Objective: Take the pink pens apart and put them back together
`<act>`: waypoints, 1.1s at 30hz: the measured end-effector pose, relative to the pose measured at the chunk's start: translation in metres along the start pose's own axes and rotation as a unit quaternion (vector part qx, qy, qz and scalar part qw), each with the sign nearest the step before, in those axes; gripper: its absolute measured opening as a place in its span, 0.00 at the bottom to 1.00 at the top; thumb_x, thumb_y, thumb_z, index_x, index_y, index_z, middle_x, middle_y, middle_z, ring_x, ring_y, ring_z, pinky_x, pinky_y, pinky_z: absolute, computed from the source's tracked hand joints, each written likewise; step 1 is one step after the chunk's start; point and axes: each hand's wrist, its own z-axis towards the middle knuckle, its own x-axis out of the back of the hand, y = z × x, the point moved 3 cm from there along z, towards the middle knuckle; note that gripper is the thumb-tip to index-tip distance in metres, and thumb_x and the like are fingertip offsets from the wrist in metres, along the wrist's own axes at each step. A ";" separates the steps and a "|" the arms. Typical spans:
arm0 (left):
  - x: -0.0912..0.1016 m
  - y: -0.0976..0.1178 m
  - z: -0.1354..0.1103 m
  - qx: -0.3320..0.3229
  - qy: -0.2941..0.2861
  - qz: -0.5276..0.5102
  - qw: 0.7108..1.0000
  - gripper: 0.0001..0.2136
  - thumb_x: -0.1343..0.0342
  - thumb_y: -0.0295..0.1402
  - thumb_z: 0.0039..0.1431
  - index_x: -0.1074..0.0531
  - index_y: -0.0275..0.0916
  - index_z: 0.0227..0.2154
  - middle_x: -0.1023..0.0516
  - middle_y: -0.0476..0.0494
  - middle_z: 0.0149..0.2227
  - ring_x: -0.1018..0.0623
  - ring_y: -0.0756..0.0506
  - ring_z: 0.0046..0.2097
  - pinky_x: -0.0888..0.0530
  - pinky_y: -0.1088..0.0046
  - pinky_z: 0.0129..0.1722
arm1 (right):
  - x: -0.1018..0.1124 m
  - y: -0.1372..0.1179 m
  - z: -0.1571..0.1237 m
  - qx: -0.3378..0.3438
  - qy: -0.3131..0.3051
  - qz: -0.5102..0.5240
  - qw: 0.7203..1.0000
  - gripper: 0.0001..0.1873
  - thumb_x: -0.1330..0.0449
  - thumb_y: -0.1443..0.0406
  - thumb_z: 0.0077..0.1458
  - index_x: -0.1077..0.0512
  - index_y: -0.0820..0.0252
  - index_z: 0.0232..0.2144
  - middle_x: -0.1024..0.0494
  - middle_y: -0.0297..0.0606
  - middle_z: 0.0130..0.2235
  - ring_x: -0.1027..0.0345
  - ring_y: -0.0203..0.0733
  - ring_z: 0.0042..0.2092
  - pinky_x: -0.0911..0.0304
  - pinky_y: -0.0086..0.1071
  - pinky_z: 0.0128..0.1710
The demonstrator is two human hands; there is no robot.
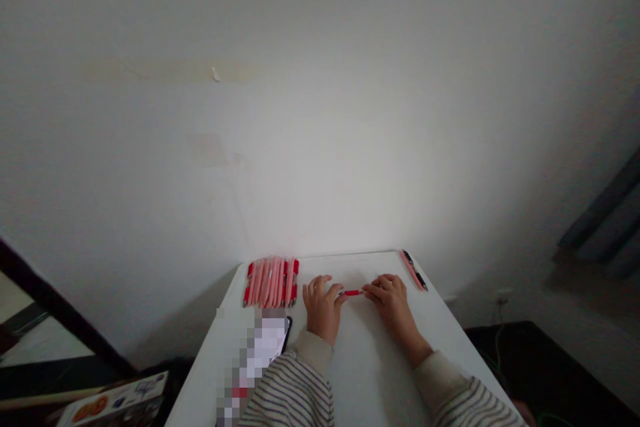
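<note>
A short red pen [353, 293] lies crosswise between my two hands, low over the white table or resting on it; I cannot tell which. At its left end, the thumb and a finger of my left hand [323, 310] are closed on it, while the other fingers stick out. My right hand [393, 303] pinches the right end with its fingertips, which hide that part. Left of my hands is a row of several red and pink pens [271, 282], laid side by side. Beyond my right hand, a black pen [416, 271] lies beside a pink strip [411, 270].
The white table [370, 373] stands against a pale wall [330, 113]. A phone [289, 333], largely blurred out, lies by my left forearm. A printed box [117, 403] is down at the lower left. A wall socket [503, 295] with a cable is at the right.
</note>
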 end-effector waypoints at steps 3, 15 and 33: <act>0.002 0.001 0.001 0.001 -0.013 -0.001 1.000 0.07 0.41 0.33 0.52 0.25 0.48 0.36 0.30 0.46 0.49 0.36 0.41 0.54 0.42 0.51 0.56 | -0.001 0.001 0.000 -0.002 -0.004 0.003 1.000 0.08 0.41 0.62 0.56 0.23 0.45 0.37 0.25 0.36 0.36 0.40 0.46 0.45 0.46 0.43 0.48; -0.001 0.001 -0.002 0.019 -0.008 0.031 0.999 0.07 0.47 0.35 0.58 0.24 0.47 0.30 0.29 0.46 0.48 0.35 0.41 0.54 0.43 0.47 0.56 | 0.001 -0.001 0.001 0.006 0.001 -0.002 1.000 0.09 0.40 0.62 0.55 0.23 0.42 0.38 0.25 0.35 0.36 0.39 0.44 0.44 0.45 0.41 0.47; 0.005 0.004 -0.001 0.003 -0.006 -0.004 1.000 0.03 0.42 0.34 0.53 0.24 0.47 0.31 0.30 0.46 0.48 0.34 0.41 0.54 0.44 0.49 0.57 | -0.001 0.001 0.000 0.013 0.001 -0.017 1.000 0.10 0.41 0.63 0.55 0.23 0.41 0.39 0.25 0.35 0.35 0.39 0.44 0.44 0.46 0.40 0.46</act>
